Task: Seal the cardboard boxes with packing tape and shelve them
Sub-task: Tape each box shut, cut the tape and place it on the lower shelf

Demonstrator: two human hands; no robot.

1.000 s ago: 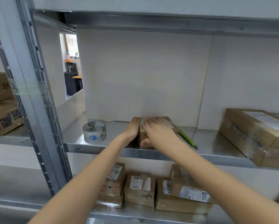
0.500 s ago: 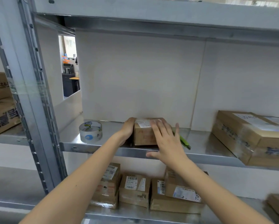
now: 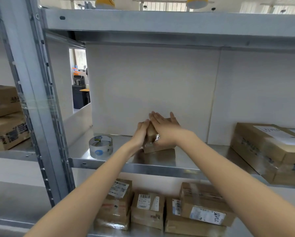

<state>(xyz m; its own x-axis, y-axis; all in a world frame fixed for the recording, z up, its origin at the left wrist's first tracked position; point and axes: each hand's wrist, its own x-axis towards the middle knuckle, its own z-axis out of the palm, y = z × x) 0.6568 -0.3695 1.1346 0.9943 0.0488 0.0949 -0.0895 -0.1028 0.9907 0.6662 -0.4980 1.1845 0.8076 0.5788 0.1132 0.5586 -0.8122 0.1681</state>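
The right hand (image 3: 163, 129) lies flat, fingers straight, over the top of a small cardboard box (image 3: 157, 146) that sits on the middle shelf (image 3: 160, 168), set back from the front lip. The left hand (image 3: 141, 133) presses against the box's left side with fingers extended; neither hand curls round it. A glint of clear tape shows at the box's near top corner.

The likeliest fault from here is a poor seal: if the palm slides unevenly, the tape may wrinkle or lift at the corner. The steel shelf looks slick, so a hard push could also skid the box toward the back wall, or sideways if the left hand gives way. The tape roll (image 3: 100, 147) stands just left of the arms, near the edge, and a careless elbow might knock it off.

Most of the box top is covered by the right hand, so whether the seam is fully taped cannot be told. The large box (image 3: 270, 151) at right is cut off by the frame, and motion blur smears its print.
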